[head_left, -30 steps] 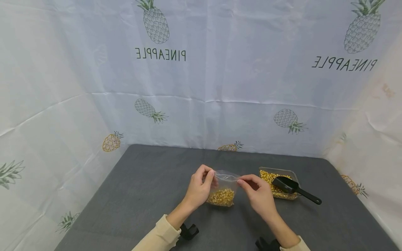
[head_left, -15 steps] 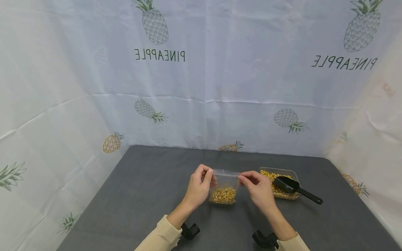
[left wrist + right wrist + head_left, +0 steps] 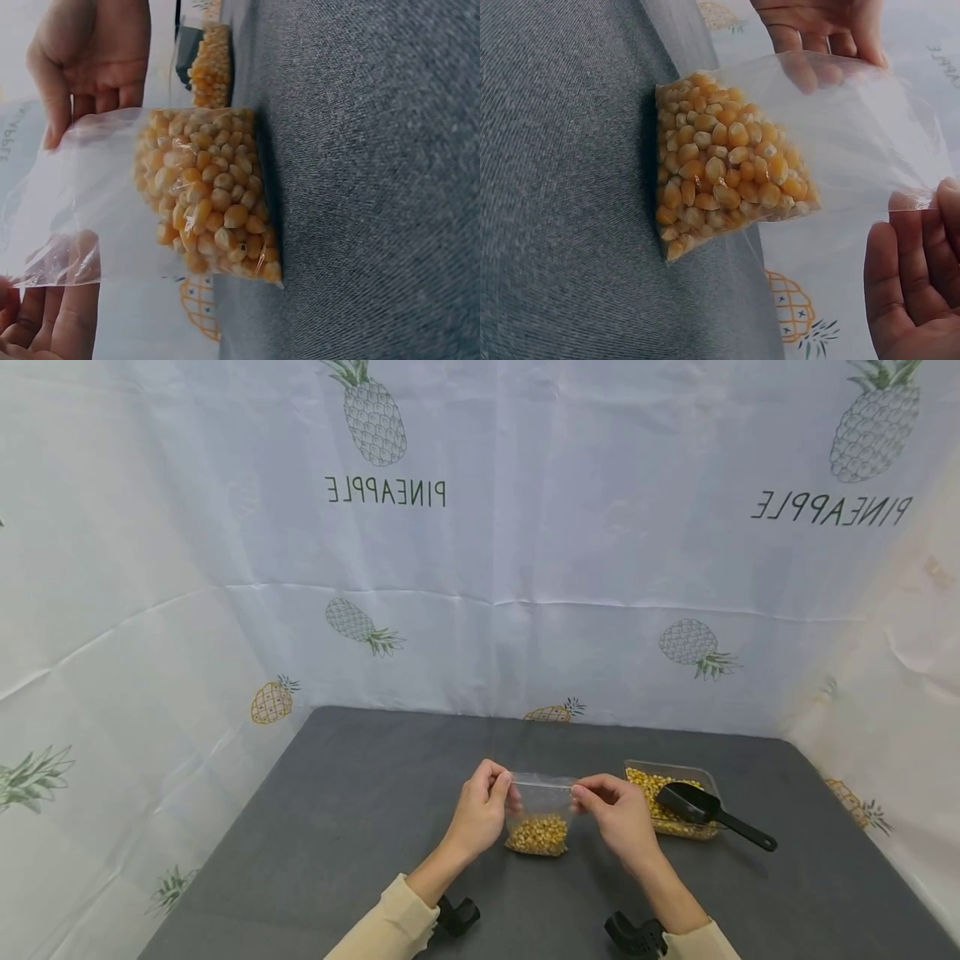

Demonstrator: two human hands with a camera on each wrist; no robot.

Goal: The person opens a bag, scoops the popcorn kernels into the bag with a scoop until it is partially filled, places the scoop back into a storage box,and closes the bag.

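Observation:
A clear zip-lock bag (image 3: 538,802), its lower part filled with yellow corn kernels (image 3: 217,187), is upright between both hands, bottom at or just over the grey table. My left hand (image 3: 480,806) pinches the bag's top left corner between thumb and fingers. At the top right corner my right hand (image 3: 618,814) pinches the plastic the same way. The top edge runs nearly straight from hand to hand. In the right wrist view the clear upper part of the bag (image 3: 855,127) is stretched between the hands; whether the zip is sealed cannot be told.
Right of the hands stands a clear rectangular container (image 3: 705,772) of corn kernels, with a black scoop (image 3: 690,802) lying in it, handle over the rim. The grey table (image 3: 360,793) is enclosed by white pineapple-print cloth (image 3: 525,543) at the back and sides.
The bag's mouth, gaping a second ago, is now drawn into a nearly straight line. Both hands keep their pinch, and the bag has shifted slightly right in the head view.

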